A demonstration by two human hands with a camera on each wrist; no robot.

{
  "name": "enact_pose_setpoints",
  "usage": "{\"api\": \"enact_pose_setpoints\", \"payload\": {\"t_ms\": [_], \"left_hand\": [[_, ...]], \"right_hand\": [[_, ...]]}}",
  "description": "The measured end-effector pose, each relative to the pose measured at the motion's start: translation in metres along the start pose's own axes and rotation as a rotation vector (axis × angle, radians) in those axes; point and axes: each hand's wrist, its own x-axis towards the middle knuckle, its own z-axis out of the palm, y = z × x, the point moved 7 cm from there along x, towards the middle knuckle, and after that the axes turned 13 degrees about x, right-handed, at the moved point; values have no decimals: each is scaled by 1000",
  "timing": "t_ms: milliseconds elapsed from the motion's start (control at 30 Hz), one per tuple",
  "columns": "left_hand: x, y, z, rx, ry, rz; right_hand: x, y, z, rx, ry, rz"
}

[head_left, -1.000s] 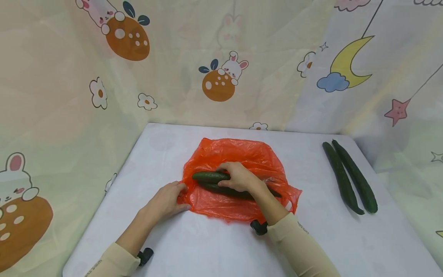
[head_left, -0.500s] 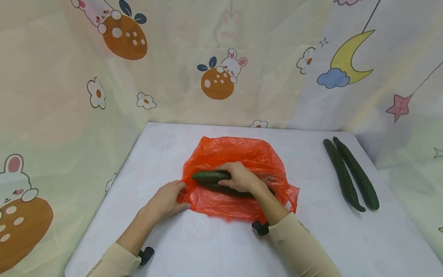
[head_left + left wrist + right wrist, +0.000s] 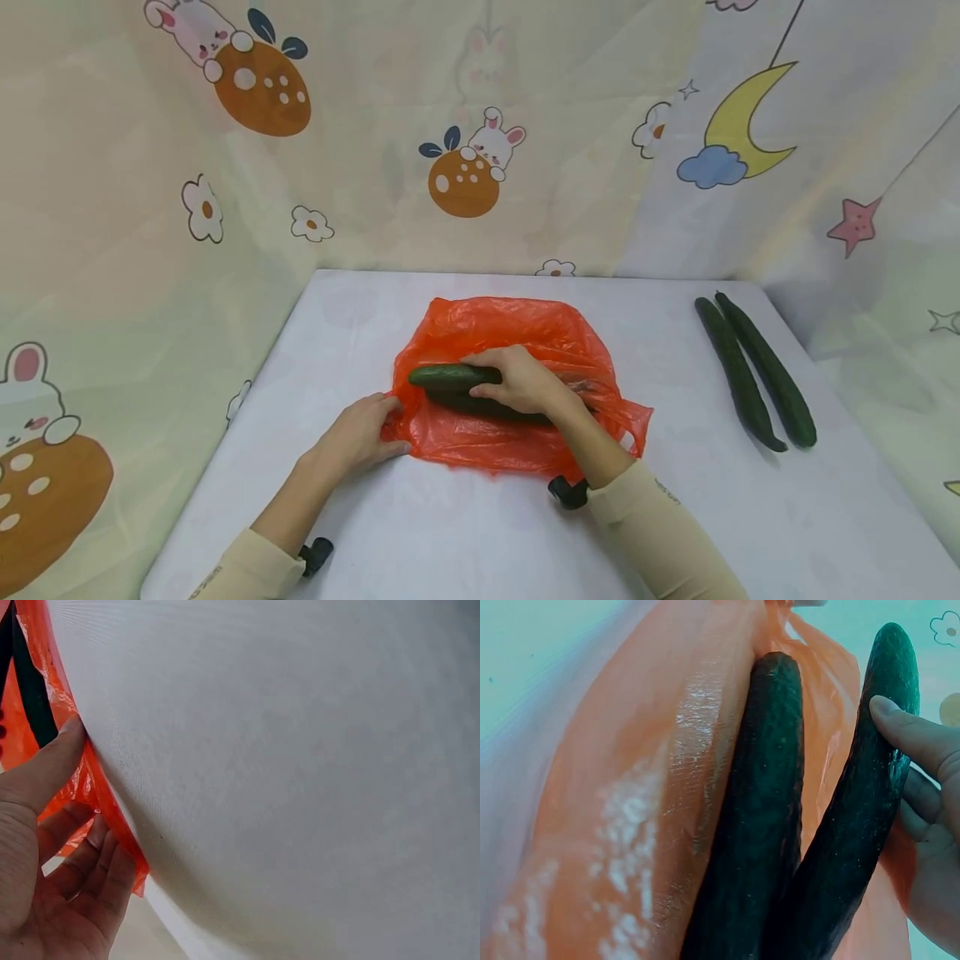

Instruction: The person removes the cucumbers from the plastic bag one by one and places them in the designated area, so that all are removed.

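My right hand (image 3: 517, 379) grips the upper of two dark green cucumbers near its left end, with the thumb on the near side. That cucumber (image 3: 855, 802) stands at an angle to the other cucumber (image 3: 761, 795), its far end apart from it. Both are over the red plastic bag (image 3: 510, 321), which lies spread out on the white table; my right forearm hides part of them. At the bag's left edge, my left hand (image 3: 362, 433) touches the film with thumb and fingers apart, as the left wrist view shows.
Another pair of cucumbers lies at the right of the table (image 3: 465, 550), one beside the other: a left one (image 3: 737, 367) and a right one (image 3: 772, 371). A printed cloth (image 3: 375, 150) hangs behind the table and along its sides.
The left end of the gripped cucumber has shifted slightly up and to the left with my right hand. My left hand stays at the bag's edge. The head view has moved a little.
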Motion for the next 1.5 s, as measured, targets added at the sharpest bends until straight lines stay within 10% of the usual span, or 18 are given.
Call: {"api": "enact_pose_setpoints", "payload": {"t_ms": [1500], "left_hand": [[1, 1, 1, -17, 66, 47]], "right_hand": [[-7, -70, -2, 229, 23, -357]]}}
